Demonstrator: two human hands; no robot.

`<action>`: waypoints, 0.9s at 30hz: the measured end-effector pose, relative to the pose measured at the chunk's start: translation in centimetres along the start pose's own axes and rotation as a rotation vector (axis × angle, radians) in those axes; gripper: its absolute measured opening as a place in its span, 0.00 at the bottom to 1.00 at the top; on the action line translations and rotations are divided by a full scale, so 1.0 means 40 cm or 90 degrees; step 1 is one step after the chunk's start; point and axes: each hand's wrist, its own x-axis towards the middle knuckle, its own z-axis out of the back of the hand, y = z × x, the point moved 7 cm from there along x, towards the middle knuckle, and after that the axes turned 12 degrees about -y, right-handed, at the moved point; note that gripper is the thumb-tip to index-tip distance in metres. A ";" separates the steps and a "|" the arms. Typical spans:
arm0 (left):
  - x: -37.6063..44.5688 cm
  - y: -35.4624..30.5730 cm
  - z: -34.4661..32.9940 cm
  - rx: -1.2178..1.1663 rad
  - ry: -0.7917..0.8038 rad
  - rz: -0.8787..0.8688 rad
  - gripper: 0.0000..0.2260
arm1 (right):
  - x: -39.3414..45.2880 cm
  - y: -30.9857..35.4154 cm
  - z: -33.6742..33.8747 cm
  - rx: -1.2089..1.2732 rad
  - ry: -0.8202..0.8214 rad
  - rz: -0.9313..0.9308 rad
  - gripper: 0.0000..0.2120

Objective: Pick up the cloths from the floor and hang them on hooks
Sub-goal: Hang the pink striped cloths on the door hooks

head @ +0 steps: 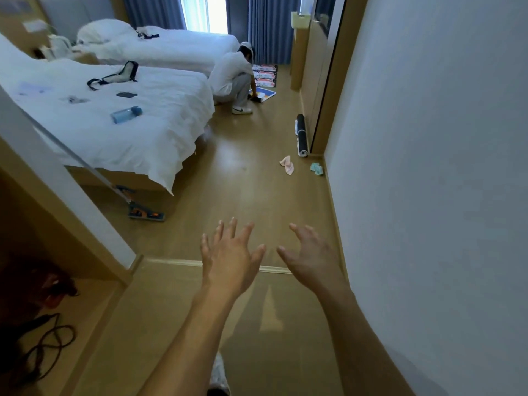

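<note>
Two small cloths lie crumpled on the wooden floor [243, 201], far ahead of the person's hands and near the right-hand wall [443, 167]. The pink cloth [287, 164] is soft and folded over itself in a loose strip. The green cloth [317, 168] is bunched into a small lump just beside the skirting of the wall. The two are near each other but apart.

The left hand [228, 260] and the right hand [310, 257] are both stretched forward over the floor, fingers spread wide and holding nothing.

A rolled mat [301, 135], dark outside with a pale printed band, lies on the floor along the wall just beyond the cloths. Two beds stand on the left, both covered in rumpled white sheets. On the near bed [160, 130] rest a blue plastic bottle [126, 114], a flat dark phone [126, 94] and a black-trimmed strap bag [115, 76]. A flat mop [146, 214] leans by the bed's foot. Another person in white [231, 77] crouches at the end of the room before blue curtains [268, 27].
</note>
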 end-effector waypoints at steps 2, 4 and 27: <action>0.069 -0.005 -0.030 -0.007 0.004 -0.015 0.27 | 0.066 -0.001 -0.018 0.008 0.001 -0.011 0.29; 0.149 -0.010 -0.056 -0.029 0.004 -0.032 0.27 | 0.138 -0.004 -0.033 0.007 0.002 -0.028 0.30; 1.157 -0.001 -0.239 -0.054 0.089 -0.131 0.27 | 1.039 0.161 -0.127 0.008 -0.058 -0.132 0.31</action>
